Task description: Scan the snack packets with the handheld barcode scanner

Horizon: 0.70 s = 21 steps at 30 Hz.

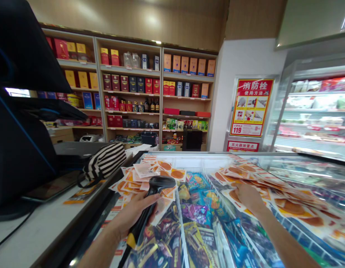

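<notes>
Wrapped round the handle of a black barcode scanner (162,182) with yellow trim is my left hand (134,212). The scanner's head hangs over a loose pile of flat white-and-orange packets (130,186) on the freezer's glass top. My right hand (251,199) reaches to a second, larger spread of similar packets (291,206) on the right. Its fingers are bent together on the edge of one flat packet (230,195); the fingertips are partly hidden. Under the glass, bagged frozen goods (196,212) lie between white wire dividers (180,219).
A counter (35,227) at left bears a dark monitor (18,93), a striped pouch (106,162) and a cable. Shelves (133,69) of boxes and bottles line the back wall. At right stand a red fire-hydrant sign (252,108) and a lit refrigerated display (317,111).
</notes>
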Each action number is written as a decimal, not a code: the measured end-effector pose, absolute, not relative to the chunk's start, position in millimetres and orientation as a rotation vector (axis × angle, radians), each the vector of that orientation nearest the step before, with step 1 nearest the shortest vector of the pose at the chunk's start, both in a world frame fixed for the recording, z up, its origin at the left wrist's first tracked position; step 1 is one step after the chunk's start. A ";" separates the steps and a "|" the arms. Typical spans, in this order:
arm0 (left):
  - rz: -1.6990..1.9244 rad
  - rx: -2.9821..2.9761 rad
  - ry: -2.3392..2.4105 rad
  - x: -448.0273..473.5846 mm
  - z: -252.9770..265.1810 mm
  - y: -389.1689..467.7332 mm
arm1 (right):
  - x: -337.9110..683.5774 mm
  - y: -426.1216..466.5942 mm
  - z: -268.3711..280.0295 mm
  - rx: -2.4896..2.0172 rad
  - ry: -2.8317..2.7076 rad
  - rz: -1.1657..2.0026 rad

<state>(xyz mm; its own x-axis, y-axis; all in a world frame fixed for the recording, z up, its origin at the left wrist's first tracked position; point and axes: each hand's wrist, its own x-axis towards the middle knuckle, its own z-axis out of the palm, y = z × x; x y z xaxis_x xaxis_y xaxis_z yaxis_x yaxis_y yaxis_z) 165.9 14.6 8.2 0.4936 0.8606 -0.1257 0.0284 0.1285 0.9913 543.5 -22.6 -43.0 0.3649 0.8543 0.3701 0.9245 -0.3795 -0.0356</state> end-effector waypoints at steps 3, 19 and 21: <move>0.735 1.319 0.837 165.7 10.3 11.1 | 544.9 -21.0 -36.0 -2.232 -1.325 -0.629; 0.624 1.349 0.656 163.4 17.7 -0.1 | 504.7 12.1 -32.3 -1.441 -0.924 0.450; 0.619 1.363 0.662 163.8 18.8 -0.6 | 503.6 10.2 -30.1 -1.471 -0.959 0.416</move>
<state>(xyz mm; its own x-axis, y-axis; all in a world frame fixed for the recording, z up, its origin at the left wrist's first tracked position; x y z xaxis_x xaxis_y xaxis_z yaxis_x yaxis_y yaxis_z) 163.8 -0.6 18.8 0.6734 0.7362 -0.0675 -0.0184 0.1080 0.9940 503.6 10.2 -30.1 0.5865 0.7579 0.2857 0.3091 0.1166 -0.9438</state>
